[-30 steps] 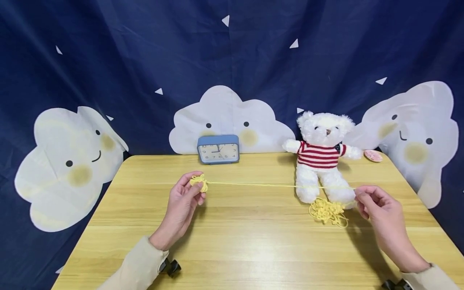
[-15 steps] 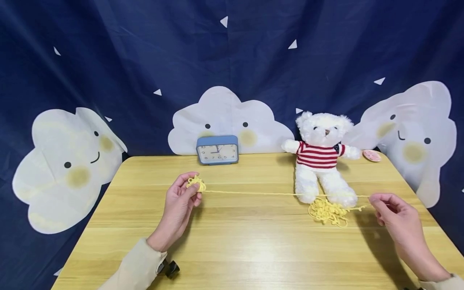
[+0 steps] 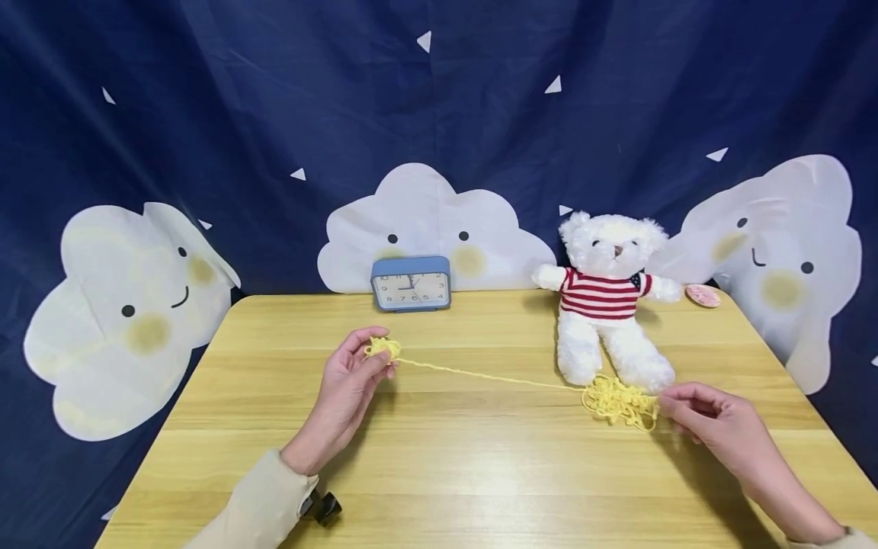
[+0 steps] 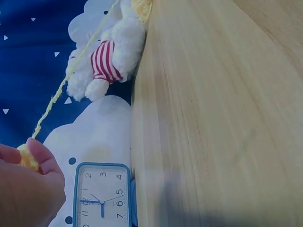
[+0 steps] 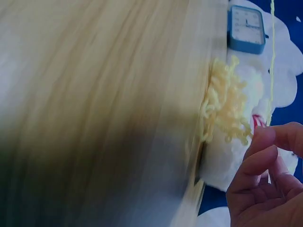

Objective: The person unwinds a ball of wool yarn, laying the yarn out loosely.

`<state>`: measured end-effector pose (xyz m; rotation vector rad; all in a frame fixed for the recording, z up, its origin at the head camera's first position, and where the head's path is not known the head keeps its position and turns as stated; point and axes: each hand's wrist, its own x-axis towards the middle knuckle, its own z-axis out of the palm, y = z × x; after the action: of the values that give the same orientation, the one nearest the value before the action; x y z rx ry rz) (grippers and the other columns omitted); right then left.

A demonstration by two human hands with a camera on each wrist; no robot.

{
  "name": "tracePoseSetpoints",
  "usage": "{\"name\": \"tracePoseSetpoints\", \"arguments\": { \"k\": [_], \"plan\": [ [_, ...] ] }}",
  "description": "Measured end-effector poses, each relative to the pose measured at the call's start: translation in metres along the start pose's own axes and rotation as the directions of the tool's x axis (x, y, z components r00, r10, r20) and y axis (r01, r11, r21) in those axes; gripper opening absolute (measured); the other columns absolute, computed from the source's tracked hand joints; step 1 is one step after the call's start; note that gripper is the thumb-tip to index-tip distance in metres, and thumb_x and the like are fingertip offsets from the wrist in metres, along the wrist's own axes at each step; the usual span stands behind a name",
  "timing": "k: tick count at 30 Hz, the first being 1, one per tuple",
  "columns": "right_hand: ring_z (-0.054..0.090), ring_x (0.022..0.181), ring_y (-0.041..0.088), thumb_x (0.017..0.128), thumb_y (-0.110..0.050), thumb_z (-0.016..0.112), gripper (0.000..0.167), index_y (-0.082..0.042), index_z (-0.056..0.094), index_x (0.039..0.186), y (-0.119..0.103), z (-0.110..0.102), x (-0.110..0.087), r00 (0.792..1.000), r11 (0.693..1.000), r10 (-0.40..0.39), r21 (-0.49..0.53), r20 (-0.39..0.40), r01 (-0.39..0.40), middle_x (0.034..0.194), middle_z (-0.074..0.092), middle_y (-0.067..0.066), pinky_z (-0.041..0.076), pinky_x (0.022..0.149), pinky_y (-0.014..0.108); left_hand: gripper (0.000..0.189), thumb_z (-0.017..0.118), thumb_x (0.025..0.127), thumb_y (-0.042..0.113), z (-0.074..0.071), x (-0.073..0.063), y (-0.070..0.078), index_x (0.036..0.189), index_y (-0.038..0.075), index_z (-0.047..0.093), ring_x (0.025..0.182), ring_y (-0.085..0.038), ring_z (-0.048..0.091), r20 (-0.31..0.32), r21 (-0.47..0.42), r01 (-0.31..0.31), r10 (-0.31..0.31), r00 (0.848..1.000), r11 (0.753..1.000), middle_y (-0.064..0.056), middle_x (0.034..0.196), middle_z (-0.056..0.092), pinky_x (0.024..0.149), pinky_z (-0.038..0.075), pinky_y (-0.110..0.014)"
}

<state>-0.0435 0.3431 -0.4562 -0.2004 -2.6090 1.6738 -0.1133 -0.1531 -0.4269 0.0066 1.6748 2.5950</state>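
Observation:
Between thumb and fingers, my left hand [image 3: 346, 389] pinches a small wad of yellow yarn [image 3: 386, 349], partly covered by the thumb. A yellow strand [image 3: 480, 374] runs from it across the table to my right hand [image 3: 720, 423], whose thumb and fingertips pinch the yarn. Right beside those fingertips lies a loose tangled pile of yellow yarn [image 3: 617, 401], at the feet of a white teddy bear [image 3: 598, 297] in a red-striped shirt. The right wrist view shows the pinch near the yarn pile [image 5: 225, 101]. In the left wrist view the strand [image 4: 57, 94] slants upward.
A blue alarm clock [image 3: 411, 284] stands at the back of the wooden table [image 3: 446, 457], left of the bear. A small pink round object [image 3: 703, 296] lies at the back right. Behind hangs a navy curtain [image 3: 480, 91] with cloud faces.
My right hand first moved right, drawing the strand out, then came back left and down to the yarn pile. The strand now slopes down to the right. My left hand shifted slightly.

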Motion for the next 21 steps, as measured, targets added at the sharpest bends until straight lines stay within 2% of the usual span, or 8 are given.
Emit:
{"name": "tracePoseSetpoints", "arguments": {
  "k": [4,11,15,18,21],
  "plan": [
    [0.059,0.061,0.013,0.102,-0.009,0.078,0.007,-0.003,0.078,0.104,-0.006,0.01,0.0,0.999,0.996,-0.037,-0.085,0.004,0.038,0.074,0.072,0.003,0.046,0.047,0.03,0.037,0.06,0.101,-0.015,0.0,-0.001,-0.001,0.137,-0.008,0.055,0.093,-0.018,0.065,0.057,0.028,0.027,-0.028,0.998,0.999,-0.011,0.114,0.061,0.08,0.061,-0.024],
    [0.075,0.072,0.013,0.101,-0.003,0.077,0.014,0.005,0.074,0.112,-0.016,0.019,-0.002,0.991,0.978,-0.123,-0.164,0.049,0.129,0.09,0.079,0.008,0.06,0.057,0.026,0.036,0.064,0.102,-0.011,-0.002,-0.002,-0.001,0.136,-0.006,0.056,0.093,-0.018,0.067,0.168,0.091,0.05,-0.065,0.984,0.995,-0.009,0.111,0.061,0.083,0.061,-0.027],
    [0.075,0.074,0.013,0.105,-0.004,0.072,0.015,0.005,0.072,0.117,-0.021,0.024,-0.003,0.988,0.973,-0.145,-0.174,0.05,0.151,0.094,0.08,0.007,0.06,0.057,0.027,0.035,0.063,0.102,-0.011,-0.003,-0.002,-0.001,0.136,-0.004,0.058,0.093,-0.017,0.066,0.177,0.09,0.054,-0.07,0.982,0.994,-0.009,0.111,0.061,0.084,0.061,-0.027],
    [0.072,0.074,0.013,0.108,-0.009,0.07,0.016,0.002,0.072,0.119,-0.026,0.028,-0.002,0.99,0.973,-0.142,-0.183,0.019,0.143,0.092,0.078,0.003,0.056,0.057,0.027,0.035,0.064,0.102,-0.011,-0.002,-0.002,-0.001,0.136,-0.003,0.058,0.094,-0.017,0.066,0.175,0.089,0.056,-0.071,0.982,0.994,-0.009,0.112,0.06,0.085,0.061,-0.028],
    [0.066,0.072,0.014,0.109,-0.013,0.07,0.017,0.0,0.072,0.119,-0.032,0.033,0.001,0.994,0.988,-0.104,-0.117,-0.021,0.101,0.086,0.072,0.002,0.054,0.057,0.027,0.035,0.064,0.101,-0.01,-0.002,-0.001,-0.002,0.135,-0.002,0.059,0.095,-0.017,0.066,0.175,0.086,0.059,-0.073,0.982,0.995,-0.009,0.112,0.059,0.087,0.061,-0.029]
  ]
}}
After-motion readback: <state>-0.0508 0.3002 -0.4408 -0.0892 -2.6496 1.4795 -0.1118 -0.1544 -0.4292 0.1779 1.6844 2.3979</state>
